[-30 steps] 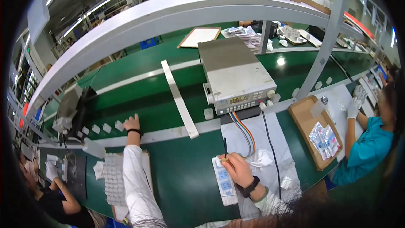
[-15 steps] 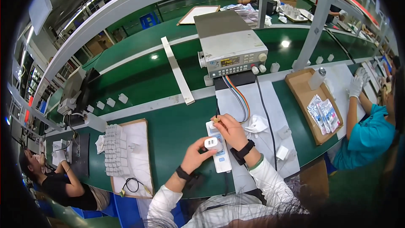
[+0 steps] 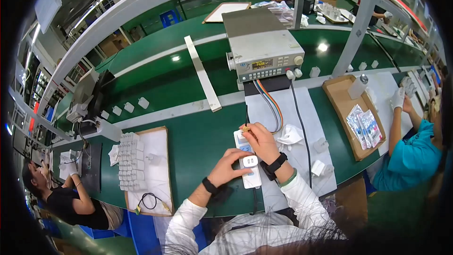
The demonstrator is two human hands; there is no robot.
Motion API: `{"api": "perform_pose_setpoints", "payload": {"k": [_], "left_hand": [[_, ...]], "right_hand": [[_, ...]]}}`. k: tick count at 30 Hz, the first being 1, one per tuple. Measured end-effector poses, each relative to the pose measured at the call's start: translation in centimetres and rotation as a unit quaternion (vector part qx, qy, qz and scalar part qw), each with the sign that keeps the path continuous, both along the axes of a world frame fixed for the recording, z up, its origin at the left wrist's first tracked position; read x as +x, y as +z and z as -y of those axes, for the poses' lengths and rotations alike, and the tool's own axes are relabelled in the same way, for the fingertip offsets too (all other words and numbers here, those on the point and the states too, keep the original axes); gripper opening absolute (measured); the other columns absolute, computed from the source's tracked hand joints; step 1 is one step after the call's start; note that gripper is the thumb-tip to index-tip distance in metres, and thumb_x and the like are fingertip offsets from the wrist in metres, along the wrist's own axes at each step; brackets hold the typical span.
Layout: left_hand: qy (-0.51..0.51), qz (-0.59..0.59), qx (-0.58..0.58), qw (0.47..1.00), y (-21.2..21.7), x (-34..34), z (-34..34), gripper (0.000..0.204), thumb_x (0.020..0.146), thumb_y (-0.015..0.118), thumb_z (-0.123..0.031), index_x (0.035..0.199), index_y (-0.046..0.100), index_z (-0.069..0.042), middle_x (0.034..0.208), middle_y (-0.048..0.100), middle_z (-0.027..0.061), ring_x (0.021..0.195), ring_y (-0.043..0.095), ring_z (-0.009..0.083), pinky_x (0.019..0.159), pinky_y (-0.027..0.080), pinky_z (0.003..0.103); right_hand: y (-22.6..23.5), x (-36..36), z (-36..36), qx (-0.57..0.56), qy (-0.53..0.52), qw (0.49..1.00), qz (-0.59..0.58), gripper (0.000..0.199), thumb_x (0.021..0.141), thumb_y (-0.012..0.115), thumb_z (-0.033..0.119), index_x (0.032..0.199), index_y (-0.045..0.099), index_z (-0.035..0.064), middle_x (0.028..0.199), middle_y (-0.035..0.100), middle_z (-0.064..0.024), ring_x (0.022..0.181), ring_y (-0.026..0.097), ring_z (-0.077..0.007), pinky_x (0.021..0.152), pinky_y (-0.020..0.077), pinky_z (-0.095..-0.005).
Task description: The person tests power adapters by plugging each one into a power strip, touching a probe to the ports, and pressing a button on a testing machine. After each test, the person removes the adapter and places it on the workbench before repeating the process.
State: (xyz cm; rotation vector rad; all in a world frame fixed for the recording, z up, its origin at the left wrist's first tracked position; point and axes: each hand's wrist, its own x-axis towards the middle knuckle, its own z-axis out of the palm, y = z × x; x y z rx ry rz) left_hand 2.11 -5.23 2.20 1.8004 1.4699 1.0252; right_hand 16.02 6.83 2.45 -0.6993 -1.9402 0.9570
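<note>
Vs 1 s ago, your L hand (image 3: pixel 225 167) is back from the far chgr row (image 3: pixel 129 107), fingers now on a white USB chgr (image 3: pixel 250 161) at the pwr strip (image 3: pixel 254 180). Since 0.5 s ago, chgr's shifted R, strip's L edge to mid; can't tell if seated. Meter disp (image 3: pixel 262 64) shows diff yellow txt vs 1 s ago.

Here's the white charger (image 3: pixel 250 161), a rounded block, twin-port face up, gripped by the left hand (image 3: pixel 225 169) over the white power strip (image 3: pixel 254 181); seated or not, can't tell! And the brass-coloured connector (image 3: pixel 246 129), small, pinched in the right hand (image 3: pixel 262 141) at the strip's far end.
</note>
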Motion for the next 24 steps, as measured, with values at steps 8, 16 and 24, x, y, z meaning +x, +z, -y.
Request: {"api": "perform_pose_setpoints", "payload": {"k": [8, 16, 24], "left_hand": [[0.083, 0.153, 0.011, 0.985, -0.1, -2.9, -5.0, 0.045, 0.078, 0.076, -0.016, 0.12, 0.061, -0.007, 0.115, 0.062, 0.0065, 0.101, 0.059, 0.0187, 0.09, 0.046, 0.03], [0.097, 0.086, -0.029, 0.991, -3.1, -1.6, -5.8, 0.043, 0.076, 0.076, -0.018, 0.115, 0.065, -0.007, 0.11, 0.066, 0.0098, 0.101, 0.062, 0.0244, 0.087, 0.049, 0.032], [0.081, 0.128, -0.043, 0.988, -2.1, -2.3, -5.8, 0.044, 0.077, 0.077, -0.019, 0.117, 0.064, -0.007, 0.111, 0.064, 0.0086, 0.103, 0.06, 0.0174, 0.09, 0.047, 0.029]], "right_hand": [[-0.2, 0.1, 0.9, 0.001, -0.009, 1.0, 0.005, 0.024, 0.09, 0.062, 0.016, 0.108, 0.061, 0.0012, 0.092, 0.06, -0.0116, 0.079, 0.061, -0.0286, 0.068, 0.0491, -0.0349], [1.6, 0.7, 0.5, 0.036, 0.0, 0.998, -0.048, 0.016, 0.091, 0.058, 0.011, 0.102, 0.062, -0.0002, 0.087, 0.058, -0.0109, 0.074, 0.059, -0.0269, 0.066, 0.0464, -0.0324], [4.9, 4.8, 4.6, -0.049, 0.054, 0.997, 0.021, 0.011, 0.089, 0.059, 0.006, 0.095, 0.063, -0.0017, 0.08, 0.056, -0.0102, 0.067, 0.056, -0.0192, 0.061, 0.043, -0.027]]}}
